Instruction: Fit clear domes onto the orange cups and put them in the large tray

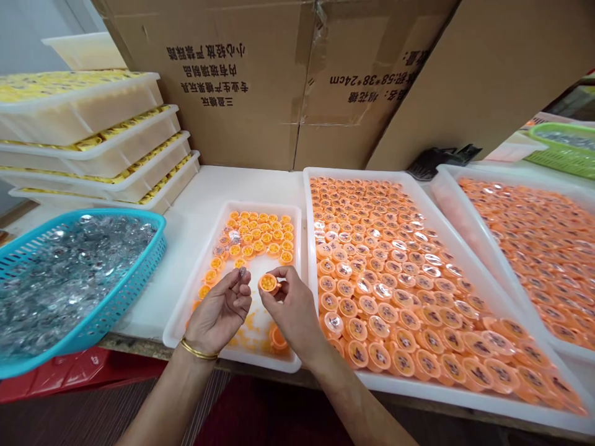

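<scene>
My right hand grips a small orange cup filled with yellow beads, its open top facing me. Beside it, my left hand pinches a small clear, dark-printed piece between thumb and fingertips; its exact kind is hard to make out. Both hands are above a white tray where more orange cups with yellow filling stand in rows toward the far end. Yellow crumbs lie on the tray's near floor. One larger orange cup is partly hidden below my right hand.
A blue basket of clear pieces stands left. Right is a large white tray of covered orange cups, with another such tray beyond. Stacked white trays rise at far left. Cardboard boxes wall off the back.
</scene>
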`<state>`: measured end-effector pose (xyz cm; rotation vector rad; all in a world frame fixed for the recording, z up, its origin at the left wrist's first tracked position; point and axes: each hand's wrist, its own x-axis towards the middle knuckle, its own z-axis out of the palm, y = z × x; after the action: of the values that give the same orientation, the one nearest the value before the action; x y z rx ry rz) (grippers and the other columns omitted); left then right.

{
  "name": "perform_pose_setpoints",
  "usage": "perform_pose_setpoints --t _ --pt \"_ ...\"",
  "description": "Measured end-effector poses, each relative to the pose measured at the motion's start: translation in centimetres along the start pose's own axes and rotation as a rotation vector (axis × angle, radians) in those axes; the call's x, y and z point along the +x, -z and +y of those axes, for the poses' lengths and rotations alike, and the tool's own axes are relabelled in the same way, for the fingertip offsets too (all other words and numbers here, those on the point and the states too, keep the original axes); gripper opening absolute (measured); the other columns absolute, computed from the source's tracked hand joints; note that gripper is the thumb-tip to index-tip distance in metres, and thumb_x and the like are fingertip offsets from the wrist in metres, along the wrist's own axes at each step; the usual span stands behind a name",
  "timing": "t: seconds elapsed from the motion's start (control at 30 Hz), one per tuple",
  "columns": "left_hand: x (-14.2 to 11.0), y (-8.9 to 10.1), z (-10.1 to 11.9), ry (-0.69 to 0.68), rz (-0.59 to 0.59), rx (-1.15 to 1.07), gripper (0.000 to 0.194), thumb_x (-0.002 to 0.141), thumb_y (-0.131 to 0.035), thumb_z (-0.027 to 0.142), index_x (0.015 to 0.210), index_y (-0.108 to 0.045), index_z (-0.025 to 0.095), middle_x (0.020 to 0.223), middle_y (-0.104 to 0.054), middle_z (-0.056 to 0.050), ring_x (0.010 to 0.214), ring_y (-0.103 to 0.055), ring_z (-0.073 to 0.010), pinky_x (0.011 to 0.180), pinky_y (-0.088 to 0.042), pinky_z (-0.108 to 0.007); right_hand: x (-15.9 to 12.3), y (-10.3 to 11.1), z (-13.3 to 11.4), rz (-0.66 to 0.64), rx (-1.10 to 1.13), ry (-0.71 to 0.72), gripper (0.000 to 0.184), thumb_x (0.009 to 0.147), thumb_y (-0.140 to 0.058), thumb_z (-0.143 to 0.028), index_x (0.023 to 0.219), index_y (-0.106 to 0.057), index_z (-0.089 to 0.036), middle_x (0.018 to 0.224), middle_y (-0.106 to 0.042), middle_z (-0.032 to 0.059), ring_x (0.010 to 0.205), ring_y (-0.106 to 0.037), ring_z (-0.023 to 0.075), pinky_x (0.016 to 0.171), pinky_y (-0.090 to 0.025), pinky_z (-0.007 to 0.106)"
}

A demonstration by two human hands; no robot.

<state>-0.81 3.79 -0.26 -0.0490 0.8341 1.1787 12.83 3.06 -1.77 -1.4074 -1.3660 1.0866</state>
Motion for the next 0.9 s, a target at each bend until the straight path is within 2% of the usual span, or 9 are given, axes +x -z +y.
perform_pose_setpoints --t 0.23,0.33,0.43,0.57,0.7,0.9 --pt "-0.3 0.0 -0.7 0.001 -0.052 0.048 0.013 0.087 -0.054 0.014 0.076 -0.060 0.011 0.068 -0.055 0.000 0.050 -0.049 -0.0026 0.040 -0.038 -0.011 -0.1 0.1 0.6 0.017 -0.018 -0.011 0.024 0.073 -0.058 -0.020 0.095 -0.051 -0.021 0.081 -0.062 0.0008 0.066 -0.060 0.0151 0.064 -0.051 0.029" --pt "-1.1 -0.5 -1.3 -0.108 -0.056 0.234 0.006 0.079 -0.065 0.016 0.080 -0.064 0.010 0.067 -0.057 0.000 0.050 -0.050 -0.0028 0.040 -0.038 -0.011 -0.2 0.3 0.6 0.010 0.010 -0.020 0.022 0.074 -0.058 -0.021 0.095 -0.052 -0.022 0.082 -0.062 0.0008 0.068 -0.061 0.0155 0.065 -0.052 0.030" --pt "-1.6 -1.3 -2.1 -0.259 -0.068 0.474 0.017 0.070 -0.074 0.021 0.081 -0.067 0.010 0.066 -0.063 -0.002 0.055 -0.057 -0.0071 0.044 -0.044 -0.014 -0.3 0.5 0.5 -0.005 0.043 -0.029 0.022 0.075 -0.059 -0.024 0.096 -0.051 -0.022 0.084 -0.062 0.0012 0.068 -0.061 0.0153 0.063 -0.052 0.029" --pt "-1.3 -1.7 -2.9 -0.369 -0.016 0.589 0.023 0.063 -0.079 0.024 0.078 -0.066 0.012 0.064 -0.066 -0.001 0.055 -0.060 -0.0091 0.050 -0.048 -0.018 -0.5 0.6 0.4 0.004 0.066 -0.038 0.024 0.074 -0.061 -0.023 0.096 -0.052 -0.022 0.086 -0.062 0.0015 0.068 -0.061 0.0151 0.060 -0.051 0.027" --pt "-0.7 -1.4 -2.9 -0.402 -0.011 0.663 0.024 0.066 -0.076 0.028 0.079 -0.064 0.012 0.060 -0.065 0.000 0.049 -0.057 -0.0080 0.049 -0.047 -0.018 -0.5 0.5 0.6 0.002 0.097 -0.037 0.023 0.073 -0.061 -0.020 0.095 -0.053 -0.021 0.086 -0.062 0.0012 0.070 -0.061 0.0150 0.061 -0.051 0.027" --pt "-0.5 -1.3 -2.4 -0.410 0.015 0.762 0.029 0.062 -0.079 0.030 0.075 -0.062 0.011 0.053 -0.061 0.002 0.043 -0.053 -0.0071 0.040 -0.040 -0.016 -0.5 0.4 0.8 0.011 0.099 -0.030 0.019 0.077 -0.059 -0.021 0.095 -0.054 -0.020 0.085 -0.062 0.0021 0.071 -0.062 0.0149 0.063 -0.052 0.027"
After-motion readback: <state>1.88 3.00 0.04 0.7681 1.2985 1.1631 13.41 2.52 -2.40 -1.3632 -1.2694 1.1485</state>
